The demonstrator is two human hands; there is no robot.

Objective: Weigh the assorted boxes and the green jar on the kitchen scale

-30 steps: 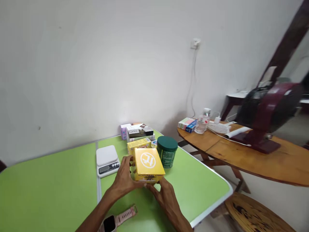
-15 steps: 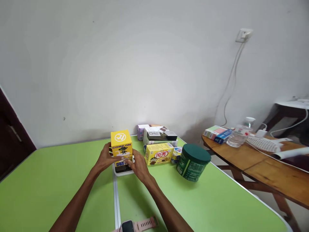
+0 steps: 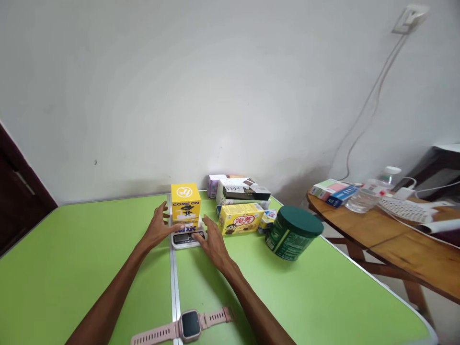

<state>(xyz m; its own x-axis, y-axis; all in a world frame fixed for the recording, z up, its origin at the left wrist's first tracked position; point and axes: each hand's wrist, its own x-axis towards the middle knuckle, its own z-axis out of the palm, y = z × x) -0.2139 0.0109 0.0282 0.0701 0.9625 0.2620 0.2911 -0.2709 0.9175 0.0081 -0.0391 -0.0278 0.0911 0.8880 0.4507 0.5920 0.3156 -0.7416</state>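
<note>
A yellow cardboard box [image 3: 186, 206] marked "COME ON" stands upright on a small white digital scale [image 3: 190, 245], whose dark display panel faces me. To the box's left is my left hand [image 3: 158, 227], its fingers spread and holding nothing. My right hand [image 3: 213, 242] is open at the box's right side, with its thumb over the right end of the scale's panel. Whether that thumb touches the panel I cannot tell. A pink-strapped smartwatch [image 3: 190, 325] lies across the table seam nearer to me.
Right of the scale sit a yellow snack box [image 3: 240, 219], a white-and-black box [image 3: 244, 190], a small blue-and-yellow box [image 3: 267, 220] and a green lidded tub [image 3: 293, 233]. A wooden side table [image 3: 395, 249] holds a water bottle [image 3: 373, 190]. The green table [image 3: 89, 268] meets the wall behind.
The yellow box has gone from between both hands down onto the scale. Both hands have let go and opened away from its sides. My view has shifted slightly.
</note>
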